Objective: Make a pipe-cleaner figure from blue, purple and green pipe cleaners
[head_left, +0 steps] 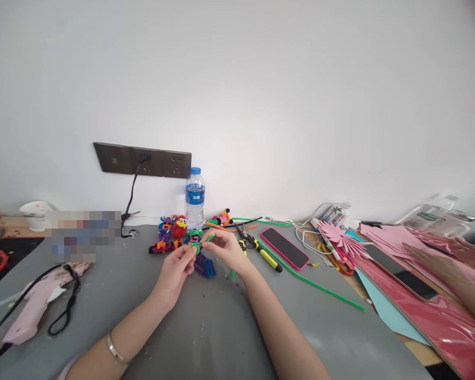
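Note:
My left hand (177,268) is closed, pinching a small coiled green pipe cleaner (196,247) above the grey table mat (206,327). Across from it my right hand (225,249) pinches the green strand's free end, its fingertips close to those of my left. Behind my hands lie several colourful pipe-cleaner figures (179,227), partly hidden by my fingers. A purple and blue piece (205,265) rests on the mat just below. Yellow-and-black pliers (268,256) are to the right of my right hand.
A water bottle (195,203) stands by the wall. A phone (285,248) and a long green pipe cleaner (320,287) lie right. A pink glue gun (34,309) with a black cord is left. Another person's hands (439,264) rest on pink paper (396,243) at far right.

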Tool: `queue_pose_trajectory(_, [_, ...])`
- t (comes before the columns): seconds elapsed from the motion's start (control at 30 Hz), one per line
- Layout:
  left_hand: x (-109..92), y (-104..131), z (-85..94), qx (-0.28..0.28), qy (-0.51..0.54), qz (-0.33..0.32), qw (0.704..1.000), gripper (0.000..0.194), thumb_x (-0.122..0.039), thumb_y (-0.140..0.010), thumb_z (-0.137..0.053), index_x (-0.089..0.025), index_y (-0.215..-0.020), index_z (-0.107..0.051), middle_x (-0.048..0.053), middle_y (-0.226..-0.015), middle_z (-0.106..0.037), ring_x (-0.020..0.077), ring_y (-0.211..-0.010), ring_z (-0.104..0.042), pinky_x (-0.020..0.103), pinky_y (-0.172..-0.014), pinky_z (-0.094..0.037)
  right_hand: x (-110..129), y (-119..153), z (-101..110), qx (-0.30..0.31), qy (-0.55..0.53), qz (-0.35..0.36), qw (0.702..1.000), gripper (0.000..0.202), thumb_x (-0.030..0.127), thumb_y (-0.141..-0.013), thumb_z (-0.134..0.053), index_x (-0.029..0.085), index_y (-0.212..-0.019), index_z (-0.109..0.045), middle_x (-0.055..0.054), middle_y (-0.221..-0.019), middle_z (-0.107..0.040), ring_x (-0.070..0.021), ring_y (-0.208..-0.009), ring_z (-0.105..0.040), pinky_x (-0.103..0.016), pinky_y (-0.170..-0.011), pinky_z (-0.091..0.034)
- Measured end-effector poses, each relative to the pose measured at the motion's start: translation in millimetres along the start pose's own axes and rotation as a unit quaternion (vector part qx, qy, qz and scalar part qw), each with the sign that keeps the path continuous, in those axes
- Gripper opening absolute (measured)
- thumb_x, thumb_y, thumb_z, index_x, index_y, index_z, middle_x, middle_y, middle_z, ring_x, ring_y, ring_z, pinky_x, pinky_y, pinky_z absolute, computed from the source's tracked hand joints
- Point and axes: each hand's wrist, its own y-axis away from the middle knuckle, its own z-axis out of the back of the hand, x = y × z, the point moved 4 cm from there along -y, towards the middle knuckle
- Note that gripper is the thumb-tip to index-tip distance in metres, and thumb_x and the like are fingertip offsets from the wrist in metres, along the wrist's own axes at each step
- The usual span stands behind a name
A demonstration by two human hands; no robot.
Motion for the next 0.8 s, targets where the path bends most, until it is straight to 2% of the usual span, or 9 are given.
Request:
queue_pose_trajectory(0.2, [2,4,-5.4,0.021,-0.014,0.015,1.0,0.039,-0.053,-0.07,-0.074,-0.016,-0.071,-0.062,-0.001,-0.071,-0.05,0.0096,-0.061,-0.039,0.021,-0.051,-0.033,4,0,5,-0.031,-0.036,0.004,0.999,0.018,0.037,-0.079,-0.072,0.02,-0.082,-0.067,-0.003,-0.087,-0.066,-0.0159,-0.076,-0.062,-0.03,-0.074,-0.051])
queue_pose_trajectory(0.3, [0,4,-6.6,0.026,-0.016,0.015,0.999,0.038,-0.051,-0.069,-0.076,-0.016,-0.07,-0.06,-0.002,-0.07,-0.048,0.0093,-0.061,-0.039,0.02,-0.052,-0.033,4,0,9,-0.049,-0.02,0.0,0.999,0.021,0.038,-0.077,-0.073,0.02,-0.082,-0.067,-0.003,-0.085,-0.066,-0.0149,-0.074,-0.061,-0.029,-0.074,-0.051])
queue_pose_trajectory(0.5, [-2,3,-7.1,0.032,-0.036,0.017,0.999,0.037,-0.048,-0.066,-0.078,-0.017,-0.069,-0.058,-0.004,-0.064,-0.044,0.0094,-0.056,-0.037,0.021,-0.051,-0.032,8,1,6,-0.024,0.01,-0.011,1.0,0.024,0.042,-0.08,-0.07,0.019,-0.082,-0.065,-0.002,-0.082,-0.065,-0.0147,-0.072,-0.06,-0.029,-0.072,-0.049])
queue_pose_trajectory(0.6, [-5,3,-4.7,0.035,-0.108,-0.017,0.993,0.033,-0.05,-0.07,-0.073,-0.018,-0.07,-0.062,-0.003,-0.061,-0.046,0.0109,-0.054,-0.038,0.023,-0.051,-0.032,9,1,7,-0.029,0.021,-0.006,0.999,0.026,0.045,-0.082,-0.066,0.019,-0.082,-0.065,-0.002,-0.077,-0.063,-0.0149,-0.071,-0.058,-0.029,-0.07,-0.049])
queue_pose_trajectory(0.67, [-8,4,-4.4,0.049,-0.211,-0.071,0.974,0.027,-0.047,-0.072,-0.072,-0.02,-0.076,-0.067,-0.002,-0.061,-0.051,0.0129,-0.053,-0.041,0.025,-0.053,-0.034,8,0,10,-0.054,0.024,-0.007,0.998,0.028,0.047,-0.083,-0.065,0.019,-0.081,-0.064,-0.001,-0.076,-0.062,-0.0148,-0.07,-0.058,-0.029,-0.07,-0.05])
queue_pose_trajectory(0.7, [-9,6,-5.5,0.062,-0.273,-0.106,0.954,0.024,-0.044,-0.072,-0.072,-0.021,-0.081,-0.07,0.0,-0.065,-0.057,0.0147,-0.056,-0.045,0.026,-0.056,-0.036,6,-1,12,-0.07,0.021,-0.011,0.997,0.03,0.049,-0.082,-0.065,0.02,-0.08,-0.063,-0.001,-0.077,-0.062,-0.0148,-0.07,-0.058,-0.029,-0.07,-0.05])
queue_pose_trajectory(0.77, [-10,12,-8.9,0.09,-0.385,-0.174,0.902,0.023,-0.039,-0.076,-0.068,-0.026,-0.095,-0.071,0.001,-0.068,-0.06,0.0184,-0.061,-0.05,0.028,-0.061,-0.038,1,-2,17,-0.104,0.012,-0.019,0.994,0.033,0.053,-0.08,-0.066,0.02,-0.08,-0.061,-0.002,-0.079,-0.063,-0.015,-0.068,-0.058,-0.029,-0.069,-0.05])
queue_pose_trajectory(0.8, [-9,15,-11.1,0.105,-0.441,-0.204,0.867,0.026,-0.037,-0.079,-0.065,-0.028,-0.102,-0.071,0.003,-0.073,-0.061,0.0215,-0.071,-0.055,0.03,-0.066,-0.041,-1,-3,19,-0.117,0.007,-0.022,0.993,0.035,0.055,-0.079,-0.066,0.02,-0.08,-0.061,-0.002,-0.078,-0.064,-0.0151,-0.067,-0.058,-0.029,-0.067,-0.05])
